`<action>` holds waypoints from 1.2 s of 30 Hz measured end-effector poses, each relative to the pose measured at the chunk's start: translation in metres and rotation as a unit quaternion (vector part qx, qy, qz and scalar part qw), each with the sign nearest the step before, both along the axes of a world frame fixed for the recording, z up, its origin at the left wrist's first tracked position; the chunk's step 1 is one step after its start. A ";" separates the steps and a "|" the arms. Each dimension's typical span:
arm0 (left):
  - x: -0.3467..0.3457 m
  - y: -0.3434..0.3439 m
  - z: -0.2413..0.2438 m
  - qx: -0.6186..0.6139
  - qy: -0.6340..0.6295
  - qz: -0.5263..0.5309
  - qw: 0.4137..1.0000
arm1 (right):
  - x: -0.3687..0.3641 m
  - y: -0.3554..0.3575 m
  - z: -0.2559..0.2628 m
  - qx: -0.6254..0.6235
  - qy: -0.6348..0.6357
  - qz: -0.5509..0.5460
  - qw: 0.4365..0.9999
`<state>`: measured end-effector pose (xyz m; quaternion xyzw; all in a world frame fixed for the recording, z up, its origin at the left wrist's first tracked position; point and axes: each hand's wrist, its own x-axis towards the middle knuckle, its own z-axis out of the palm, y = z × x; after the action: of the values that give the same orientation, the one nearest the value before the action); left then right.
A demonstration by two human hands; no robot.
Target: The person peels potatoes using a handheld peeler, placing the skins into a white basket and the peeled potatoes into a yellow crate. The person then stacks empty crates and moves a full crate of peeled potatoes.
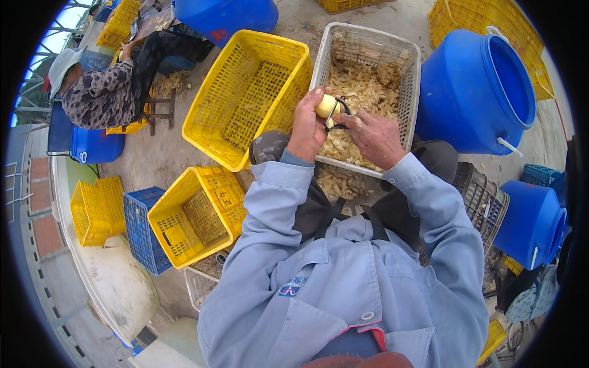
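Note:
My left hand [307, 120] holds a pale, round peeled vegetable or fruit [326, 106], gripped between thumb and fingers. In my right hand [375, 138] is a black-handled peeler [344, 105], its blade lying against the right side of the pale piece. A bit of peel seems to cling near the blade. Both hands are above the near left part of a white plastic crate [414, 87], which holds a deep heap of peelings [363, 85]. More peelings [343, 181] lie on the ground between my legs, under the crate's near edge.
Left of the white crate stands a yellow crate [244, 99] with no contents visible. Another yellow crate [193, 216] tilts by my left elbow, beside a blue crate [145, 230]. A large open blue barrel [469, 96] is at right. A seated person [99, 96] in a hat works at upper left.

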<state>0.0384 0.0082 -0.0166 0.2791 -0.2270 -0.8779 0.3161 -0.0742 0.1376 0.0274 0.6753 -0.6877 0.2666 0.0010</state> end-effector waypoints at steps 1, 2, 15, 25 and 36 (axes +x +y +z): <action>0.001 -0.001 -0.006 -0.005 0.000 -0.010 1.000 | 0.003 -0.002 0.000 -0.007 -0.001 0.004 1.000; 0.002 -0.003 -0.010 -0.011 0.000 -0.021 1.000 | 0.005 -0.005 0.002 -0.046 0.020 0.015 0.999; 0.004 -0.007 0.009 0.071 0.086 0.043 0.993 | -0.031 0.008 -0.025 -0.028 -0.226 -0.072 0.971; 0.005 -0.005 0.009 0.178 0.243 0.003 0.953 | -0.018 0.009 -0.071 0.305 -0.074 -0.114 0.943; -0.008 0.000 0.007 0.176 0.198 -0.019 0.964 | -0.006 0.017 -0.066 0.181 -0.153 -0.057 0.970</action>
<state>0.0301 0.0079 -0.0093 0.1467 -0.0067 -0.9477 0.2835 -0.0802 0.1546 -0.0384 0.5751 -0.7537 0.2376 -0.2116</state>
